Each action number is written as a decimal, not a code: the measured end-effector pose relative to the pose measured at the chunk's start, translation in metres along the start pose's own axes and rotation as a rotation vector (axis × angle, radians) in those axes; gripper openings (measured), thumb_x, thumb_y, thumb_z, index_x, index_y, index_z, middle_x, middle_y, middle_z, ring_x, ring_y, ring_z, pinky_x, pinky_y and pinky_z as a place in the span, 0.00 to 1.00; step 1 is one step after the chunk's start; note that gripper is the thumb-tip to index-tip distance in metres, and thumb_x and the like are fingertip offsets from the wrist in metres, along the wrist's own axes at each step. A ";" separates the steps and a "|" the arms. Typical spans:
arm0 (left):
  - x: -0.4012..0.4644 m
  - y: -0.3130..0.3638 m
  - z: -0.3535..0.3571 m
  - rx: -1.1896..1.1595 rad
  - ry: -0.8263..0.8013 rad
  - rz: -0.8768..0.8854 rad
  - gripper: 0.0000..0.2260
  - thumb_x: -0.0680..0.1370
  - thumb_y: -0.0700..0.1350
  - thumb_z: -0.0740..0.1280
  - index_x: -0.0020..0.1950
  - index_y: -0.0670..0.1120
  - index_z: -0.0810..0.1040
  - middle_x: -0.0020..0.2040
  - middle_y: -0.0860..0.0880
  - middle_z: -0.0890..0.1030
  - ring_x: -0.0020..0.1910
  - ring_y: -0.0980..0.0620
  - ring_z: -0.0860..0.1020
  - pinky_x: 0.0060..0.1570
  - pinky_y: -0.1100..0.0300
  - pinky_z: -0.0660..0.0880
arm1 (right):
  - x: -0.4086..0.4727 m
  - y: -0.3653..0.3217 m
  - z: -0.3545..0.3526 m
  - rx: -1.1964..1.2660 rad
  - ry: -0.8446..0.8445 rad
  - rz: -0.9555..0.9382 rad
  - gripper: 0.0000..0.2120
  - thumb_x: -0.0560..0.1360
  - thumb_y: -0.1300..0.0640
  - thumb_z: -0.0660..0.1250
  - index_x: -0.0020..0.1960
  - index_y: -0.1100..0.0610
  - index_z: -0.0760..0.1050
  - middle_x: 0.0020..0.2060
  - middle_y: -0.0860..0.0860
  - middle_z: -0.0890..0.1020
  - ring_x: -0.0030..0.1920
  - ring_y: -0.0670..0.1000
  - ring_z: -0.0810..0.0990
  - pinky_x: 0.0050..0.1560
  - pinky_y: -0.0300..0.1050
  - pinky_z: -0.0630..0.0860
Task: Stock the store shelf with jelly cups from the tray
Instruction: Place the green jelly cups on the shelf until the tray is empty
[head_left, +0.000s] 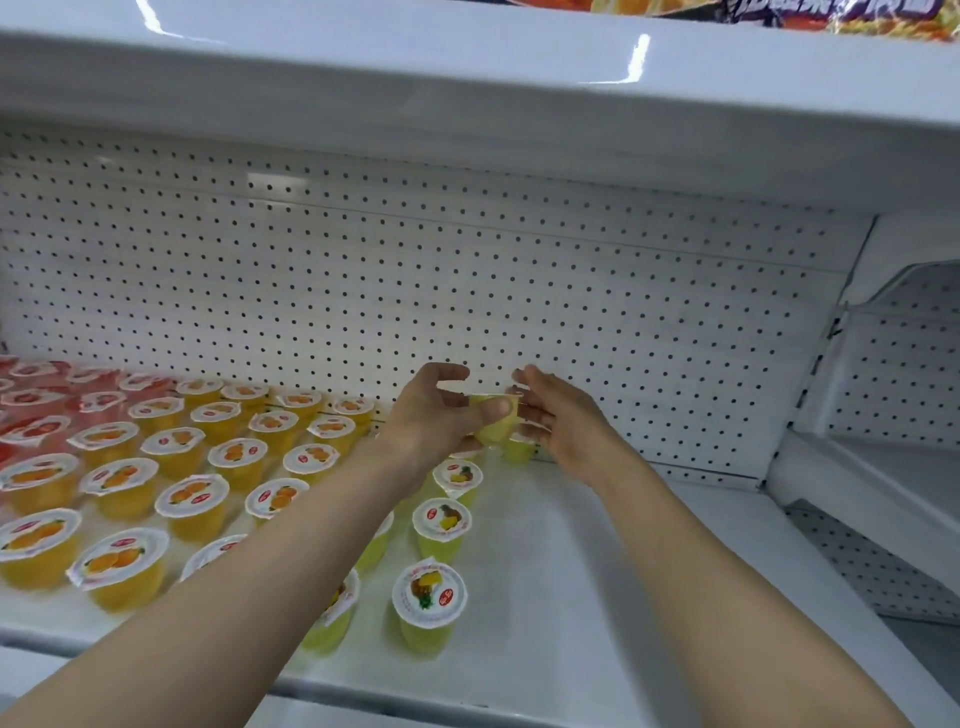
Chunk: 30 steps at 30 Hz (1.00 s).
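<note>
My left hand (439, 410) holds a pale yellow-green jelly cup (493, 421) above the back of the white shelf (597, 597), thumb and fingers curled round it. My right hand (558, 415) is beside the cup's right side, fingers extended and touching its rim. Another yellow-green cup (519, 449) stands on the shelf just below the hands. A column of pineapple cups (429, 597) runs from there toward the front edge. The tray is out of view.
Rows of orange jelly cups (192, 499) fill the shelf's left half, with red cups (31, 400) at the far left. A pegboard back wall (467, 270) and an upper shelf (467, 104) enclose the space. A neighbouring shelf unit (893, 467) stands to the right.
</note>
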<state>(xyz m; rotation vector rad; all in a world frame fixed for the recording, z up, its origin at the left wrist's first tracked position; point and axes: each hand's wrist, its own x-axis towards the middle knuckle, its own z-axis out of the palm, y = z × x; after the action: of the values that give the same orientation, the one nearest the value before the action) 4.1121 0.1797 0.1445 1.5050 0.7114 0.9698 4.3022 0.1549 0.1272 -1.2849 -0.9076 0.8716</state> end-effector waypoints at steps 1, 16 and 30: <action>0.003 0.001 0.004 -0.010 -0.010 -0.003 0.30 0.69 0.45 0.79 0.67 0.46 0.70 0.51 0.44 0.76 0.46 0.48 0.82 0.41 0.57 0.82 | -0.006 -0.006 -0.002 0.073 -0.112 0.025 0.22 0.74 0.42 0.69 0.61 0.55 0.79 0.60 0.55 0.83 0.54 0.52 0.81 0.55 0.48 0.77; 0.049 -0.021 0.033 0.990 -0.367 0.087 0.27 0.82 0.62 0.54 0.80 0.54 0.57 0.78 0.47 0.61 0.77 0.47 0.61 0.71 0.55 0.59 | -0.006 -0.003 -0.052 -0.249 0.082 -0.141 0.12 0.72 0.56 0.77 0.53 0.56 0.81 0.50 0.52 0.85 0.54 0.53 0.83 0.55 0.47 0.82; 0.068 -0.054 0.039 1.303 -0.531 0.041 0.29 0.82 0.65 0.47 0.80 0.57 0.50 0.81 0.53 0.49 0.80 0.48 0.43 0.77 0.44 0.44 | 0.026 0.050 -0.069 -0.732 0.378 -0.091 0.17 0.71 0.55 0.78 0.57 0.54 0.80 0.56 0.49 0.82 0.50 0.45 0.76 0.50 0.36 0.68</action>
<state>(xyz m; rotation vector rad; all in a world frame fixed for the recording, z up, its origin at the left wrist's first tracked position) 4.1832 0.2286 0.1041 2.7440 0.9579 -0.0368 4.3746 0.1557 0.0750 -1.9334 -1.0019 0.1879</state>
